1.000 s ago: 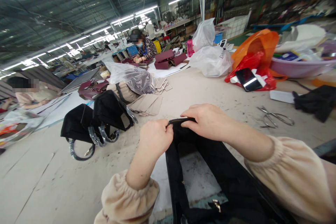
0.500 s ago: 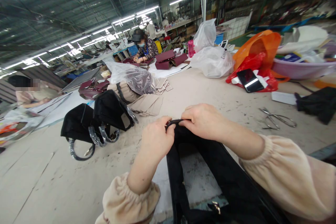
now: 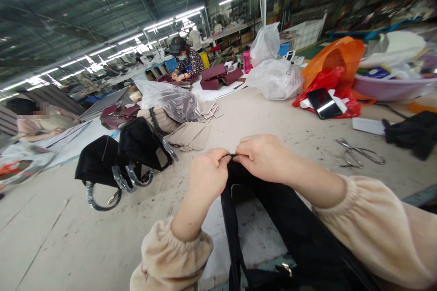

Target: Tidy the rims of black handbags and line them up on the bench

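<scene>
A black bag piece [image 3: 287, 213] with a wide opening lies in front of me, its far edge raised off the table. My left hand [image 3: 209, 170] pinches that far edge between thumb and fingers. Close beside it, my right hand [image 3: 261, 157] pinches the same edge, the fingertips of both hands nearly touching. A small gold metal fitting [image 3: 287, 269] shows on the near part of the black piece. Part of the bag's right side is hidden under my right forearm.
Two black bags with wrapped handles [image 3: 118, 157] stand at left, near beige pieces [image 3: 191, 135]. Scissors [image 3: 362, 152], a phone [image 3: 324, 103], a black cloth [image 3: 411, 134] and a purple basin [image 3: 392, 87] are at right. People [image 3: 187, 61] work beyond.
My left hand has moved slightly right, closer to my right hand, and the bit of black edge showing between them is shorter and straighter.
</scene>
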A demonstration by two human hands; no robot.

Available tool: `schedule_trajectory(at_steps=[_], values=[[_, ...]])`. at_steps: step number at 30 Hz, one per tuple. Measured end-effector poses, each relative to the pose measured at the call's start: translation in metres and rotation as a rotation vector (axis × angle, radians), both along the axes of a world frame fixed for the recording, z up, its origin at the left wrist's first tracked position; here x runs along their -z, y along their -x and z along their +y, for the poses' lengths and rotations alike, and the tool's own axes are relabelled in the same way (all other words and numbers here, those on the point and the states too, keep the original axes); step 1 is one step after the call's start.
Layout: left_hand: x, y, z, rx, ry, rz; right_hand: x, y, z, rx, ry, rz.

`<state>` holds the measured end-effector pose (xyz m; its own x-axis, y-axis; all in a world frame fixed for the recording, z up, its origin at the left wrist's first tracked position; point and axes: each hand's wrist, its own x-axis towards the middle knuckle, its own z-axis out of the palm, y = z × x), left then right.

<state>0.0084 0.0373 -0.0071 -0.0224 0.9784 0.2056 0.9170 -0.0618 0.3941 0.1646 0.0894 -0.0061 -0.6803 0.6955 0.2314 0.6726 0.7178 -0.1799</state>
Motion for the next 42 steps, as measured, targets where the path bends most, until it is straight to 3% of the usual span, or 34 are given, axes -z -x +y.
schedule_trajectory(at_steps=[9, 18, 27, 32, 38, 42], values=[[-0.002, -0.002, -0.002, -0.006, 0.019, 0.068, 0.004, -0.014, 0.004, -0.010, 0.182, 0.062], [-0.004, -0.003, -0.001, -0.016, 0.026, 0.130, -0.004, -0.004, -0.002, 0.014, 0.018, -0.045], [-0.001, 0.006, -0.002, 0.060, 0.015, -0.087, -0.002, -0.006, 0.002, -0.015, 0.047, -0.029], [0.000, 0.000, 0.005, 0.046, 0.032, -0.035, 0.001, -0.015, 0.003, 0.003, 0.133, -0.043], [0.001, -0.002, 0.007, -0.006, 0.023, 0.076, 0.002, -0.040, 0.003, 0.024, 0.339, 0.266], [0.000, 0.002, 0.006, -0.032, 0.051, 0.034, 0.024, -0.067, -0.004, 0.072, 0.608, 0.636]])
